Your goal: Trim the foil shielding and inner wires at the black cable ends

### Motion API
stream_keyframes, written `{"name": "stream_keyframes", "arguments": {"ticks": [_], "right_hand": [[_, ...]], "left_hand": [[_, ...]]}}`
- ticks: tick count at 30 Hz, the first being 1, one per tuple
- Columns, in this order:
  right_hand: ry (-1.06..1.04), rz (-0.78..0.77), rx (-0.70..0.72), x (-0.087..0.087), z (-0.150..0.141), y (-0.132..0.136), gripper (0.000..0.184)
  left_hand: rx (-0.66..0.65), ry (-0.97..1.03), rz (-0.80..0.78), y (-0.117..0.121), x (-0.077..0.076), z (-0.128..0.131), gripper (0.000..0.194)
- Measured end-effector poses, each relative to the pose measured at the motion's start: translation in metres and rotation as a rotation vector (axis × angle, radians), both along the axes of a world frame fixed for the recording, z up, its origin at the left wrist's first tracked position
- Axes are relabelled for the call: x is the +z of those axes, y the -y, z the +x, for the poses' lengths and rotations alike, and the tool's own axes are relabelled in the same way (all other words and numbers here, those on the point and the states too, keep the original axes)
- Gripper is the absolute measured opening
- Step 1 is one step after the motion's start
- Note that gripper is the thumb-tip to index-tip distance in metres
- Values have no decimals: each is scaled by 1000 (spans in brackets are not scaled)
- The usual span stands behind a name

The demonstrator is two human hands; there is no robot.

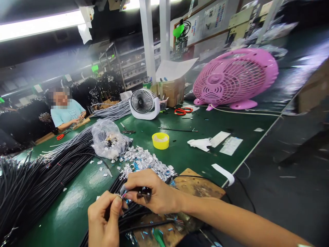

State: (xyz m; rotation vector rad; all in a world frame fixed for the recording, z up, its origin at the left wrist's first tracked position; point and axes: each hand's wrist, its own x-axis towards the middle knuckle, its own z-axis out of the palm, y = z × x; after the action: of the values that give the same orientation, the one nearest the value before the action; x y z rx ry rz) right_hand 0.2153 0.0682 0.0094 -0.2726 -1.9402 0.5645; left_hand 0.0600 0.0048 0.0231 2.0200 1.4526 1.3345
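Observation:
My left hand point(104, 216) is closed in a pinch on the end of a cable, where thin pink and blue wires point(124, 195) show between the fingertips. Close against it, my right hand point(156, 195) has thumb and forefinger pressed together at the same wires. A dark, glossy tool point(144, 195) is tucked in my right palm; its kind is hidden by the fingers. Beneath both hands lie black cables point(138, 226) over a worn wooden board point(203, 187). Silvery foil scraps point(147, 161) are heaped just beyond my fingers.
Bundles of black cable point(51, 181) cover the table's left side. A plastic bag point(105, 137), yellow tape roll point(160, 141), small white fan point(144, 106), red-handled scissors point(183, 110) and pink fan point(235, 80) stand farther back. Another person point(67, 111) works at far left.

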Motion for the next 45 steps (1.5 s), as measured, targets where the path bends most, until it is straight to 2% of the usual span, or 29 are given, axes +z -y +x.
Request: {"name": "stream_keyframes", "arguments": {"ticks": [7,13,18,21,27,32,38,40,45], "right_hand": [[71,-105,-23,-1,1,0,17],[5,-203,68,-2,1,1,16],[27,-366,207,6,-1,-3,21],[24,-417,186,10,-2,-5,25],[55,-432,195,8,-3,-4,34],[70,-317,138,2,-4,-1,23],[19,-378,41,5,-1,3,14],[7,-354,-3,7,0,5,25],[66,-187,-92,6,0,5,37]], "left_hand": [[34,0,30,-2,-1,1,33],[44,-26,82,-3,-3,1,29],[47,-71,176,-3,-5,3,21],[63,-104,252,-3,-6,3,18],[107,-147,357,-2,-10,1,17],[135,-174,421,-3,-14,2,16],[170,-179,459,-2,-7,2,18],[200,-183,468,0,-5,1,18],[300,-201,506,3,-8,1,19]]}}
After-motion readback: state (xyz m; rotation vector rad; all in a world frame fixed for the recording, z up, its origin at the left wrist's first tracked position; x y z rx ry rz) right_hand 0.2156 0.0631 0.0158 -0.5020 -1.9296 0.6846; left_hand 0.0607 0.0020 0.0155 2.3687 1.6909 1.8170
